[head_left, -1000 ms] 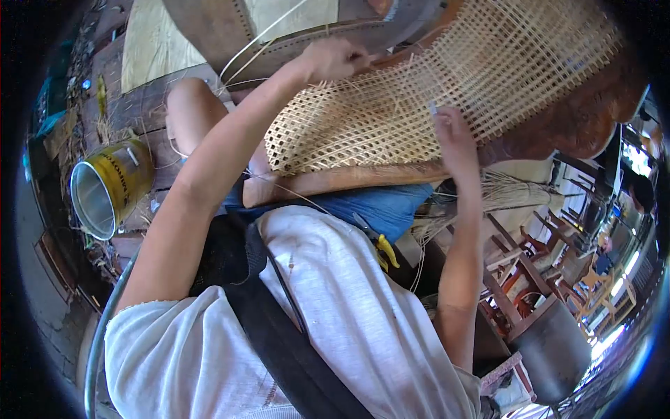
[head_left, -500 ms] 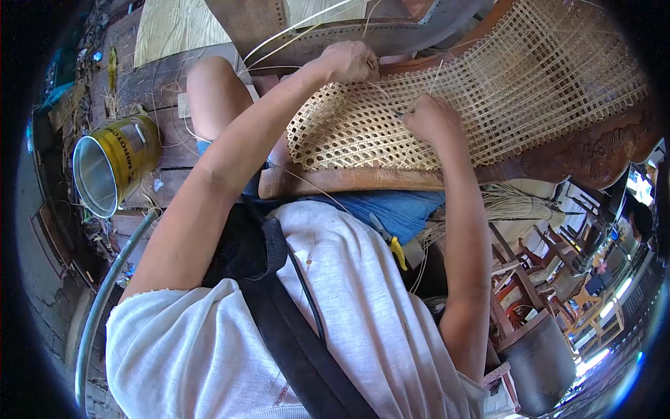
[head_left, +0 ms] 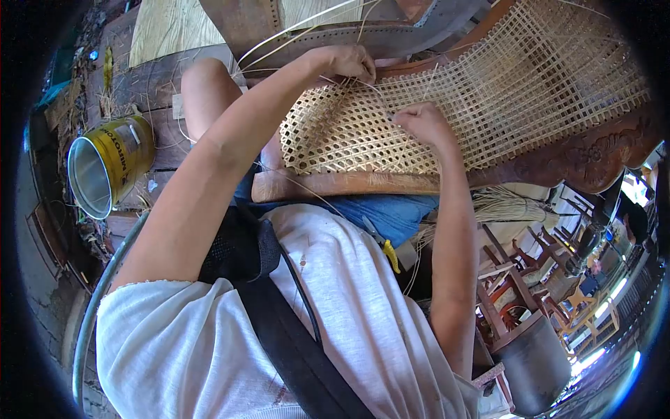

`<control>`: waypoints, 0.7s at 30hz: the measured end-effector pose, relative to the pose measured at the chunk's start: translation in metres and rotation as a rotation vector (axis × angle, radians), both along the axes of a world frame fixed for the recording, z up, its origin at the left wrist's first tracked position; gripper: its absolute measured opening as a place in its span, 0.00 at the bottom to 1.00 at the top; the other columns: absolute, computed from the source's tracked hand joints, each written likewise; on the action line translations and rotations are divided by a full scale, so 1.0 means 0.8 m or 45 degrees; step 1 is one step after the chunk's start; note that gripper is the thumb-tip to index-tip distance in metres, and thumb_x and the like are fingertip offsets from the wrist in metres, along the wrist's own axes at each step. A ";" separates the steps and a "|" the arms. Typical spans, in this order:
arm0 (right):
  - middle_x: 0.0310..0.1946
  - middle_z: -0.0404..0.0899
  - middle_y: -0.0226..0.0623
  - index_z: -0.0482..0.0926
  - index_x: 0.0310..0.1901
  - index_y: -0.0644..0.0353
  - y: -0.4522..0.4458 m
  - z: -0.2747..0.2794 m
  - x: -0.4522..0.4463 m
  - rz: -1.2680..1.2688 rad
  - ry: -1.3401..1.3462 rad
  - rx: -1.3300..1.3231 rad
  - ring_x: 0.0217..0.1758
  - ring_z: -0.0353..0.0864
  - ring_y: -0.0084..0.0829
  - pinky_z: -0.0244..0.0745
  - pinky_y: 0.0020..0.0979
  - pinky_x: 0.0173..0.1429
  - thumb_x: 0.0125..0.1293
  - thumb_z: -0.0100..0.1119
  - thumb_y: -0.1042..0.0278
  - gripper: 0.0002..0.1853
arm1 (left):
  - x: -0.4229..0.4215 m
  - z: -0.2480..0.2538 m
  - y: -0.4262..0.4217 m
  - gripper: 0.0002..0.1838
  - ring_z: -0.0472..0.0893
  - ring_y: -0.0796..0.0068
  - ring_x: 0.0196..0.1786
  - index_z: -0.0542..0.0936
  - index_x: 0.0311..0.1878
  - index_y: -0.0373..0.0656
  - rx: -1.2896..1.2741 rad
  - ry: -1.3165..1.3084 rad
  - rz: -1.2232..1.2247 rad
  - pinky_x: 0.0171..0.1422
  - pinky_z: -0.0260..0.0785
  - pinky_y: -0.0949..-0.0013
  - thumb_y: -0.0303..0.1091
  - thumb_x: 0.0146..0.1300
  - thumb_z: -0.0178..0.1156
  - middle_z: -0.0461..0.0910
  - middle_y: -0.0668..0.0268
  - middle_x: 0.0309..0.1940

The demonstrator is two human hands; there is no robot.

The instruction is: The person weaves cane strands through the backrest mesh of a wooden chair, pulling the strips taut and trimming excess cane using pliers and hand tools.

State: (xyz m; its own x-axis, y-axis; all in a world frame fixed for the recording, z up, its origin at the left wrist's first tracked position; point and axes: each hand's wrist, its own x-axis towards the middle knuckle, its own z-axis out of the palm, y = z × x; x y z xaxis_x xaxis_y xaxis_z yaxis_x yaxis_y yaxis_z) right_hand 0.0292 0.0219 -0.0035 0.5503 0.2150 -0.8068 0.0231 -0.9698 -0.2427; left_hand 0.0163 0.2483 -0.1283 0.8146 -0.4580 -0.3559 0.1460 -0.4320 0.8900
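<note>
The woven cane [head_left: 474, 91], toward one o'clock, is a straw-coloured lattice; its frame [head_left: 579, 160], near three o'clock, is reddish brown with carved patterning. At nine o'clock the bucket [head_left: 127, 148] is yellow, dark-lettered. The shirt [head_left: 335, 272] is white, the strap [head_left: 300, 339] black.

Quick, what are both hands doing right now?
Left hand: closed, at the edge of the woven panel; can't tell if holding anything.
Right hand: closed on a small dark thing, can't tell what.

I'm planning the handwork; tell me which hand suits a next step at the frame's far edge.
Probably the left hand: it is at the frame's far edge, while the right hand is over the woven cane.
</note>
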 end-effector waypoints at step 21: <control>0.32 0.79 0.38 0.80 0.46 0.65 -0.090 0.078 -0.002 -0.287 -0.374 0.395 0.33 0.77 0.27 0.72 0.32 0.41 0.63 0.60 0.67 0.13 | -0.011 0.083 -0.081 0.17 0.82 0.66 0.51 0.85 0.50 0.56 -0.017 -0.098 -0.220 0.59 0.71 0.65 0.50 0.62 0.62 0.85 0.63 0.48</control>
